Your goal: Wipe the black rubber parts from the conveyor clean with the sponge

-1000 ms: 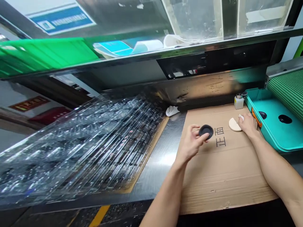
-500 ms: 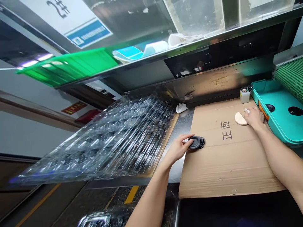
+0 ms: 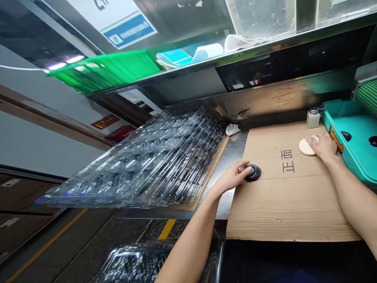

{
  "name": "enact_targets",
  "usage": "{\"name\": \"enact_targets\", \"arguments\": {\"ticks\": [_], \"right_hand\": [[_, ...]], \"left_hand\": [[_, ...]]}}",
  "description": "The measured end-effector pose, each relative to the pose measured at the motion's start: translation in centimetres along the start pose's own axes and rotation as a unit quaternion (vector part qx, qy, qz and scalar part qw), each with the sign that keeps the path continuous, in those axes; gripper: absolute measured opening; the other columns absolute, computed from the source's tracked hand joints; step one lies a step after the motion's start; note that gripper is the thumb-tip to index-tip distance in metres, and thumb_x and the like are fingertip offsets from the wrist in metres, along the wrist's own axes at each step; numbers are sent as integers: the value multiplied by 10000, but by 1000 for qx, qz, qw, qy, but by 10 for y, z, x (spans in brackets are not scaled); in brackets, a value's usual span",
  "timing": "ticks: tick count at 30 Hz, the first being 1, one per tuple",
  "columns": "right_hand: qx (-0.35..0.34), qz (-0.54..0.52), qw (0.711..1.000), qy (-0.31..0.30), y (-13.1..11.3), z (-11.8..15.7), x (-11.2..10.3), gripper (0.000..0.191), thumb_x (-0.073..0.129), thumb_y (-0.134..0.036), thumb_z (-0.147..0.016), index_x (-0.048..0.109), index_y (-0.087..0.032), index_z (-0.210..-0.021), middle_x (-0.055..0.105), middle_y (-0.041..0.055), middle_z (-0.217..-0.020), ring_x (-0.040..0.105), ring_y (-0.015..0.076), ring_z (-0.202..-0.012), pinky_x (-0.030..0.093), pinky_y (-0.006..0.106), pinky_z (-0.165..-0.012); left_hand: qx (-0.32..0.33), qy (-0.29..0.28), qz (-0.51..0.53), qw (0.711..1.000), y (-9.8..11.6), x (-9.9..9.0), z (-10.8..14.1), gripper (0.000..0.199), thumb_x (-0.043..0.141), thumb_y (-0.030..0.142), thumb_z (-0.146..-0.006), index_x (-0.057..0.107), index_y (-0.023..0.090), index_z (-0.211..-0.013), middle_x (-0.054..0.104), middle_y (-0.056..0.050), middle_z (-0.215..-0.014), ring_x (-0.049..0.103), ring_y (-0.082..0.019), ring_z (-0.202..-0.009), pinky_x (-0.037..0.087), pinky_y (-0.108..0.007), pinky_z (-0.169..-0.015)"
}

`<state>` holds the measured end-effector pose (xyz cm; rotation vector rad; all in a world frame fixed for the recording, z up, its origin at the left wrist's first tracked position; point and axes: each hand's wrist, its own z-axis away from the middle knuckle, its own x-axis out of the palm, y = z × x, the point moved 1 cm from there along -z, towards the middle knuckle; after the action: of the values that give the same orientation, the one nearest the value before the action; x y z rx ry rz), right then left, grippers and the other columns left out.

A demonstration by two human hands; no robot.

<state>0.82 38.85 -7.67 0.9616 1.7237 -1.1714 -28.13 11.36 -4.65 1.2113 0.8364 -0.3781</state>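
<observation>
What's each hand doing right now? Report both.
Left hand: closed on a stack of black round discs.
Right hand: on a cream half-round pad, grip unclear.

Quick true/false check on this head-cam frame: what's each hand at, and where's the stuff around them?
1. The left hand is on a stack of black discs. True.
2. The right hand holds a black disc. False: it is at a cream half-round pad, with a small white piece by its fingers.
3. The bottle stands upright near the teal tray. True.
4. The clear plastic trays lie on the cardboard. False: they are left of it.
</observation>
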Motion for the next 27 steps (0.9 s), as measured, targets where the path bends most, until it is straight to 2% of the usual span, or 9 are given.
{"name": "enact_targets", "arguments": {"ticks": [4, 6, 9, 12, 19, 27], "right_hand": [[6, 1, 1000, -7, -1, 1, -3, 425, 443, -379, -926, 672, -154, -1205, 614, 188, -1180, 618, 323, -1005, 448, 411, -840], [7, 3, 1000, -9, -1, 1, -4, 430, 434, -381, -931, 670, -143, -1200, 609, 196, -1175, 615, 328, -1012, 449, 418, -845], [3, 7, 1000, -8, -2, 1, -5, 433, 423, -382, -940, 667, -136, -1200, 605, 203, -1168, 609, 332, -1031, 449, 426, -859], [0, 12, 1000, -6, -2, 1, -5, 426, 425, -382, -942, 670, -142, -1194, 612, 195, -1157, 609, 330, -1038, 450, 420, -856], [-9, 15, 1000, 4, -2, 3, -4, 399, 439, -371, -943, 685, -127, -1141, 621, 196, -1149, 614, 323, -1032, 450, 397, -840], [-3, 9, 1000, 8, -1, 3, -1, 413, 436, -373, -939, 683, -132, -1167, 626, 193, -1154, 621, 321, -1009, 448, 402, -832]], "left_hand": [[92, -12, -51, 994, 7, 1, 1, 904, 803, 500, -672, 455, 250, -1468, 475, -118, -1505, 571, -274, -1250, 465, -404, -1055], [121, -35, -58, 990, 11, 5, 0, 862, 807, 442, -675, 476, 261, -1450, 522, -103, -1478, 514, -282, -1334, 393, -430, -1130], [141, -36, -66, 987, 13, 11, -3, 647, 766, 405, -725, 594, 248, -1329, 615, -95, -1377, 545, -280, -1302, 372, -439, -1146], [163, -14, -63, 984, 11, 14, -3, 565, 756, 400, -740, 635, 228, -1265, 642, -92, -1333, 570, -268, -1265, 389, -411, -1130], [139, -5, -87, 986, 8, 9, 3, 545, 721, 410, -767, 626, 226, -1271, 640, -83, -1334, 571, -269, -1259, 397, -408, -1117], [119, -38, -125, 984, 11, 6, -2, 714, 784, 412, -691, 584, 234, -1353, 587, -92, -1421, 505, -303, -1338, 357, -444, -1154]]}}
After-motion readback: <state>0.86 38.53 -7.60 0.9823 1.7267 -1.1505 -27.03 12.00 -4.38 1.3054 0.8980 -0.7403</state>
